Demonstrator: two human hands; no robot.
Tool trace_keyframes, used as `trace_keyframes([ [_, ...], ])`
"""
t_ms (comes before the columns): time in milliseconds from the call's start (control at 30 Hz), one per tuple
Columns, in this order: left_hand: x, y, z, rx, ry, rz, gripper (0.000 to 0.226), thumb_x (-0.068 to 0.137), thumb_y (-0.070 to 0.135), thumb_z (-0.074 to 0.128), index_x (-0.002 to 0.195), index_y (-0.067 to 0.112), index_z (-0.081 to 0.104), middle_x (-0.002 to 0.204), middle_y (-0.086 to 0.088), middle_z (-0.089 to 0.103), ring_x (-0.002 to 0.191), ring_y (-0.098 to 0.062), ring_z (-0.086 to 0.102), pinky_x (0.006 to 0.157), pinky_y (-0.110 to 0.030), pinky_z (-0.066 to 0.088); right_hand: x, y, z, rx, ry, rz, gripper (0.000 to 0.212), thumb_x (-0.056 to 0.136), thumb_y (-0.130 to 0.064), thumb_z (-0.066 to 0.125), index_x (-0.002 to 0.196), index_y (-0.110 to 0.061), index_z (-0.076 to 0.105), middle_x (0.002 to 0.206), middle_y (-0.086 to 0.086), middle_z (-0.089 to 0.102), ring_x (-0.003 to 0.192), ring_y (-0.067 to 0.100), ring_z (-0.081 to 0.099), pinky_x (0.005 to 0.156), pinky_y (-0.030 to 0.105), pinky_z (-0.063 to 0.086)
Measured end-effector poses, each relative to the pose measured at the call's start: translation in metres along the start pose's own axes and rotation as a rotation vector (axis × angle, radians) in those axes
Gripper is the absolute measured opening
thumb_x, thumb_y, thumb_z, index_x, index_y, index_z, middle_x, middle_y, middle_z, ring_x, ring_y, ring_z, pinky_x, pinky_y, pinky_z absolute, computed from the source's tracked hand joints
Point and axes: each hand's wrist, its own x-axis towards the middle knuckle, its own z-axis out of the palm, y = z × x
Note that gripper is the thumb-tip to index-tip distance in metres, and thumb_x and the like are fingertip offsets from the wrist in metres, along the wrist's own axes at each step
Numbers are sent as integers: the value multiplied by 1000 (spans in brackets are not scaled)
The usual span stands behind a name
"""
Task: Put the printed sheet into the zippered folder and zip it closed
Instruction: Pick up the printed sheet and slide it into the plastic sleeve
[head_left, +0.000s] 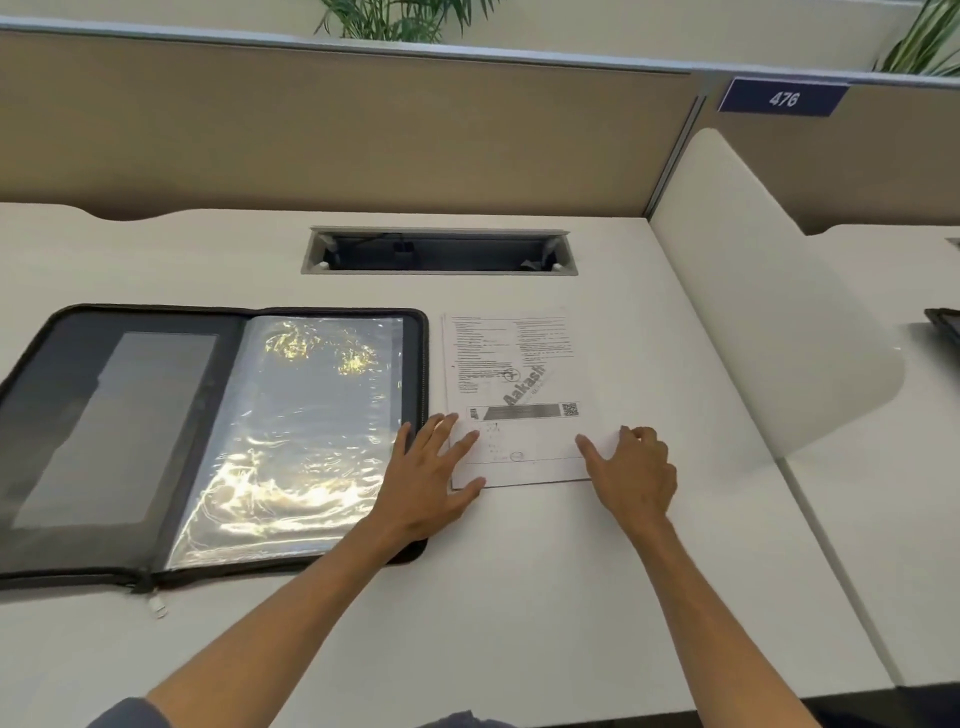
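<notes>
A black zippered folder (130, 431) lies open flat on the left of the white desk, with shiny clear plastic sleeves (296, 431) on its right half. Its zipper pull (158, 605) hangs at the front edge. The printed sheet (514, 384) lies flat just right of the folder. My left hand (431, 473) rests spread across the folder's right edge, fingertips on the sheet's lower left corner. Over at the sheet's lower right corner sits my right hand (634, 467), fingers curled at the paper's edge and thumb on the page. Neither hand has lifted the sheet.
A recessed cable tray (439, 252) opens in the desk behind the sheet. A white curved divider (769, 312) rises on the right, with a dark object (943, 325) on the neighbouring desk. A beige partition (337, 135) closes the back.
</notes>
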Motion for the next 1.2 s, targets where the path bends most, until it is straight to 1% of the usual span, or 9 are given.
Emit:
trace_keyframes([
  [267, -2, -1, 7, -11, 41, -15, 65, 86, 65, 38, 144, 36, 41, 159, 3, 25, 147, -15, 20, 121, -46, 3, 5, -14, -2, -145, 30, -60, 54, 86, -62, 54, 93, -10, 68, 101, 7, 60, 88, 27, 61, 76, 36, 44],
  [333, -3, 0, 8, -17, 50, -20, 65, 86, 64, 39, 144, 36, 42, 159, 3, 26, 147, -16, 21, 121, -46, 4, 7, -18, -3, -100, 8, -36, 52, 85, -60, 57, 96, -10, 67, 101, 7, 60, 87, 28, 62, 78, 36, 46],
  [500, -4, 0, 10, -21, 56, -38, 63, 86, 63, 41, 144, 38, 41, 159, 4, 25, 148, -14, 20, 121, -45, 4, 13, -20, -3, 238, -83, 108, 57, 81, -48, 68, 119, -9, 54, 121, 10, 56, 109, 32, 57, 90, 41, 47],
  [667, -4, 0, 11, -19, 57, -44, 64, 85, 64, 40, 144, 39, 41, 159, 5, 25, 148, -13, 19, 121, -45, 3, 27, -24, -2, 454, -182, 201, 52, 82, -42, 67, 119, -13, 45, 118, 10, 61, 105, 33, 59, 76, 34, 42],
  [800, -4, 0, 11, -34, 54, -48, 65, 84, 66, 38, 144, 39, 41, 159, 6, 24, 148, -12, 17, 122, -43, 1, 44, -24, -2, 595, -264, 266, 68, 84, -40, 66, 139, -10, 38, 136, 12, 52, 122, 33, 51, 89, 35, 40],
  [867, -4, -1, 10, -44, 53, -50, 65, 84, 65, 39, 143, 39, 41, 159, 6, 25, 148, -12, 17, 122, -43, 0, 54, -24, -4, 620, -278, 259, 55, 86, -35, 65, 131, -7, 50, 130, 12, 57, 121, 33, 52, 88, 34, 40],
  [1000, -3, -1, 10, -34, 33, -55, 66, 84, 67, 36, 144, 40, 40, 160, 6, 23, 148, -12, 16, 122, -43, 0, 73, -25, -12, 681, -379, 151, 16, 85, -17, 64, 93, -5, 70, 99, 15, 70, 102, 35, 64, 76, 33, 47],
  [1133, -4, 0, 10, -3, 9, -58, 67, 85, 68, 31, 146, 40, 35, 161, 7, 19, 149, -11, 12, 122, -44, -1, 80, -23, -19, 737, -426, 86, 18, 83, -8, 66, 100, -10, 72, 105, 11, 72, 98, 30, 67, 85, 37, 52],
  [1200, -5, 0, 10, -13, -1, -52, 67, 86, 66, 30, 148, 39, 32, 161, 7, 16, 149, -10, 8, 121, -43, -4, 78, -23, -20, 815, -401, 58, 21, 84, -5, 67, 104, -8, 72, 104, 10, 73, 90, 23, 70, 81, 33, 55],
])
